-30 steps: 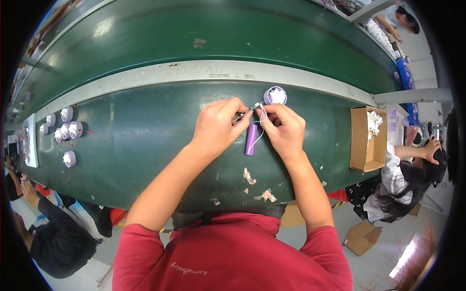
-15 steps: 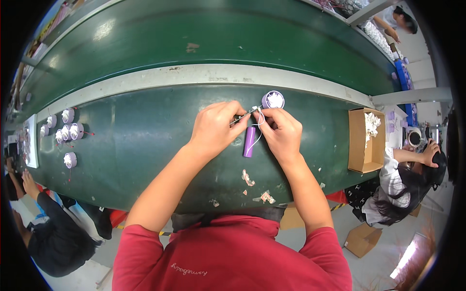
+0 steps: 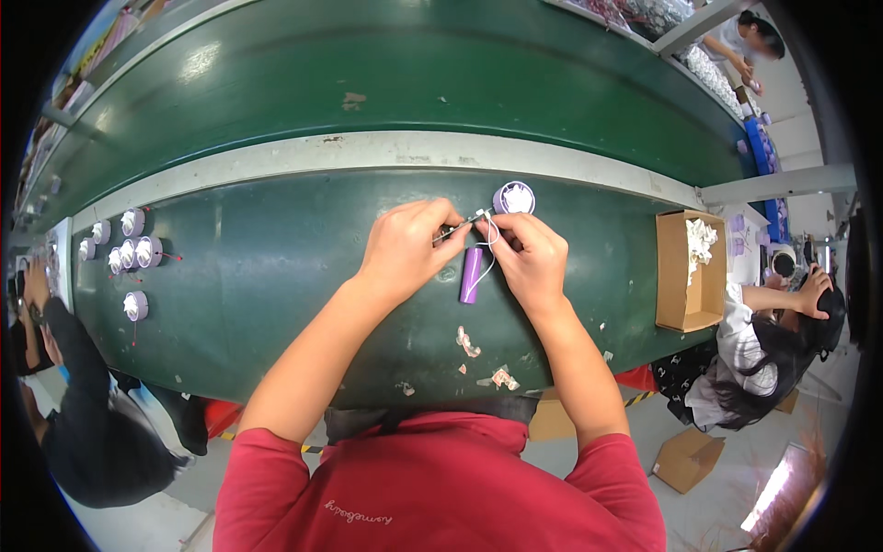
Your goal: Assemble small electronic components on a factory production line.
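My left hand (image 3: 409, 247) pinches a thin dark strip, which looks like a small circuit board (image 3: 457, 227), between thumb and fingers. At its far end, my right hand (image 3: 532, 259) is closed on a small white plug with white wire (image 3: 493, 243); the fingertips partly hide it, so I cannot tell if it is seated. The wire loops down to a purple cylindrical battery (image 3: 471, 276) lying on the green work surface (image 3: 248, 276). Just beyond my right hand stands a round purple housing (image 3: 513, 198) with crumpled-looking white material inside.
Several similar purple housings (image 3: 147, 250), some with red wires, stand at the left. A cardboard box (image 3: 676, 276) with white pieces is at the right. Scraps (image 3: 501, 378) lie near the front edge. A pale rail (image 3: 386, 152) runs behind. People sit at both sides.
My hands stay together at the board and plug, with only slight finger movement. At the left, a co-worker's arm has lifted and reached farther forward.
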